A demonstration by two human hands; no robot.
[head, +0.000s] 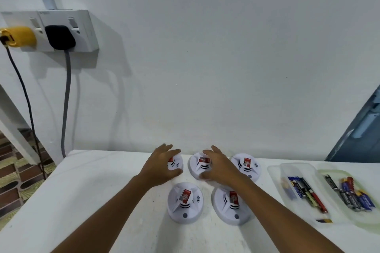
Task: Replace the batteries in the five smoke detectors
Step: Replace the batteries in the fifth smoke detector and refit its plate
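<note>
The left hand [162, 165] reaches forward with fingers spread and loosely curved, empty, its palm over the back-left smoke detector [175, 164], which shows only at the hand's 3 o'clock edge — whether skin touches plastic cannot be told. The right hand [219, 167] is likewise spread and holds nothing; it hangs over the right part of the back-middle smoke detector [199, 165], whose red label peeks out at the hand's 9 o'clock, between the two hands. At 3 o'clock from the right hand, just beside it, sits the back-right smoke detector [246, 166], uncovered. At 6 o'clock from the left hand lies the front-left smoke detector [185, 202], clear of both arms; at 6 o'clock from the right hand the front-right smoke detector [231, 205] lies partly under the right forearm. All five rest on a white table [92, 191] set against a white wall. Farther out at 3 o'clock, well apart from the detectors, two shallow clear trays sit side by side — the nearer tray [276, 178] and the outer tray [368, 220] — each holding loose batteries [308, 193]. Up at 10 o'clock a wall socket [86, 31] carries a yellow plug [19, 37] and a black plug [60, 37].
</note>
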